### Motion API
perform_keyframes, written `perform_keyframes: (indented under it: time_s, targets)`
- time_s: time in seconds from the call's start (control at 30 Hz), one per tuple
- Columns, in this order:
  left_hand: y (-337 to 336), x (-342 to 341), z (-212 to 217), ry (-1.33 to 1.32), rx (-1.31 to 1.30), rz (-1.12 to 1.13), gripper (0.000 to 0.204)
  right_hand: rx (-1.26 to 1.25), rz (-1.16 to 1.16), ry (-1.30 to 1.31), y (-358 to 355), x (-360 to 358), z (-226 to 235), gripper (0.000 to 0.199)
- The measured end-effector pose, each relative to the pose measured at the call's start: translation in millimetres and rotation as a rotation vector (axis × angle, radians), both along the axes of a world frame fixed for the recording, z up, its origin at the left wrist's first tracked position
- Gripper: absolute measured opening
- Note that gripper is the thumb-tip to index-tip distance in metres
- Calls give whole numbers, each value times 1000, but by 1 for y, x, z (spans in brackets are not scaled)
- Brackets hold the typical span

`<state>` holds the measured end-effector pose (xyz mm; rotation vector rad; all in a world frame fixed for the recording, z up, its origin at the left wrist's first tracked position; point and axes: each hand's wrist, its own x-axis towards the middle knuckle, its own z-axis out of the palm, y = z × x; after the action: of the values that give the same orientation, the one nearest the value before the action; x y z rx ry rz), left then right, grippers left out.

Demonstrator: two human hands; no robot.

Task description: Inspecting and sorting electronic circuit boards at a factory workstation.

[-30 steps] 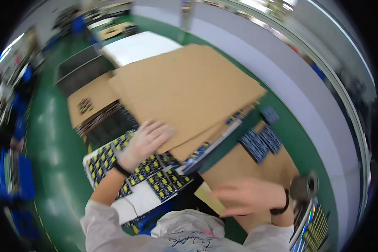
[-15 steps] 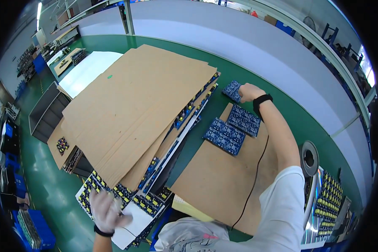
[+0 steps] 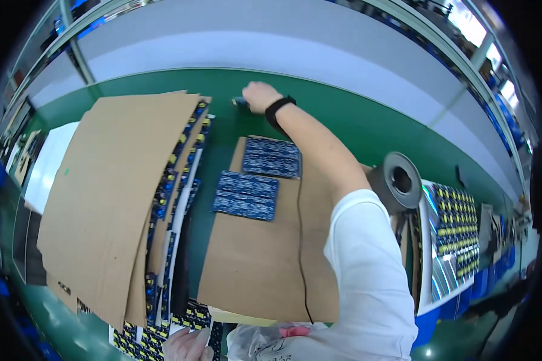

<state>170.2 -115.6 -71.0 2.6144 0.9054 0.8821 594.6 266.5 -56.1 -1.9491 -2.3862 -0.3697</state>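
At the far side of the green surface my right hand [image 3: 262, 96] is closed on a small circuit board [image 3: 239, 101], seen nearly edge-on and mostly hidden by the hand. Nearer to me, two blue circuit board panels lie flat on brown cardboard: a far panel [image 3: 271, 157] and a near panel [image 3: 246, 195]. Low at the left, my gloved left hand [image 3: 188, 345], partly cut off by the frame edge, has its fingers slightly apart with nothing visible in them. Beside it are boards with yellow parts [image 3: 140, 342].
A tall stack of boards layered with cardboard sheets [image 3: 111, 192] stands at the left. A dark cable [image 3: 300, 234] crosses the brown cardboard [image 3: 253, 259]. To the right are a grey metal reel [image 3: 397, 180] and a panel of yellow-part boards [image 3: 456, 228].
The view has swung right. The board at my right hand lay face up in view and now shows nearly edge-on. My left hand sits lower in the frame; the two blue panels remain on the cardboard.
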Motion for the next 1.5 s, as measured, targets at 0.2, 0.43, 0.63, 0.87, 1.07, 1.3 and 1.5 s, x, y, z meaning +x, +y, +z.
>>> perform_keyframes:
  time_s: [0.2,0.43,0.63,0.87,1.07,1.3,1.5]
  targets:
    - [-11,18,-9,-34,-255,4,22,-221,-220,574,-101,54,114,30]
    - [-12,64,-23,-421,-1384,-24,49,-182,106,280,-332,-30,112,21]
    - [-22,130,-56,-799,-2079,-398,65,-92,164,433,-472,-107,14,24]
    - [-34,148,-61,-777,-1988,-392,62,-205,-498,185,-562,-27,-5,26]
    - [-24,155,-72,-934,-1951,-373,50,-147,-466,544,-597,29,-21,22]
    - [-32,187,-58,-730,-1619,-9,44,444,-544,-79,-534,98,93,9]
    - [-37,200,-56,-773,-1512,30,42,488,-281,-472,-460,179,92,7]
